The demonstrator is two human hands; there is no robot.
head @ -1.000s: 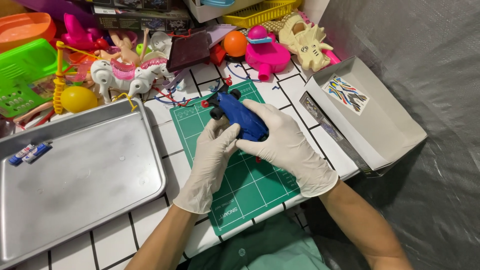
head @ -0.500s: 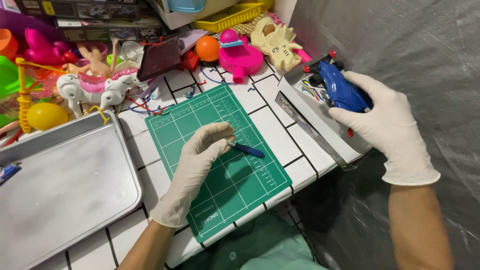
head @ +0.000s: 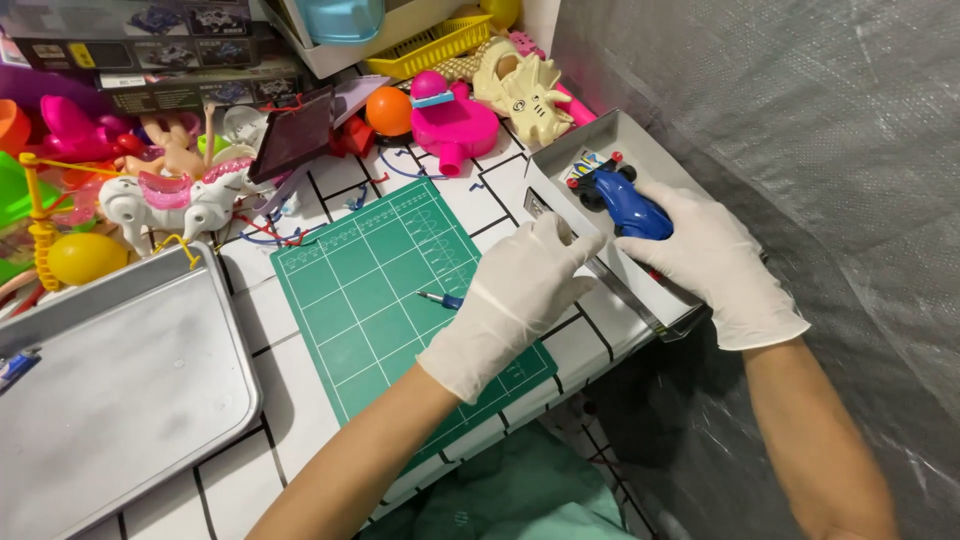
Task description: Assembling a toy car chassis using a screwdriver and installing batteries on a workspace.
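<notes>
The blue toy car (head: pixel 622 203) sits inside the grey box (head: pixel 640 140) at the table's right edge, its black wheels and red hubs towards the far end of the box; the right hand (head: pixel 715 258), gloved in white, is closed around the car's near end, fingers over its body; the left hand (head: pixel 520 295), also gloved, holds nothing, its fingers loosely curled with the tips touching the box's near left rim; just left of that hand, partly hidden under it, a small blue screwdriver (head: pixel 440 298) lies on the green cutting mat (head: pixel 370 290), which covers the white tiled table (head: pixel 270 300) beside the box; left of the mat, a bare metal tray (head: pixel 120 380) rests on the table, well apart from the box; beyond the mat, away from the person, lies a heap of toys: a white horse (head: pixel 175 200) with a pink saddle, a yellow ball (head: pixel 85 258), an orange ball (head: pixel 388 110), a pink toy (head: pixel 455 120) and a cream dinosaur (head: pixel 525 90), the last nearest the box's far end; a yellow basket (head: pixel 430 45) stands behind them; grey plastic sheeting (head: pixel 800 120) hangs to the right of the box.
</notes>
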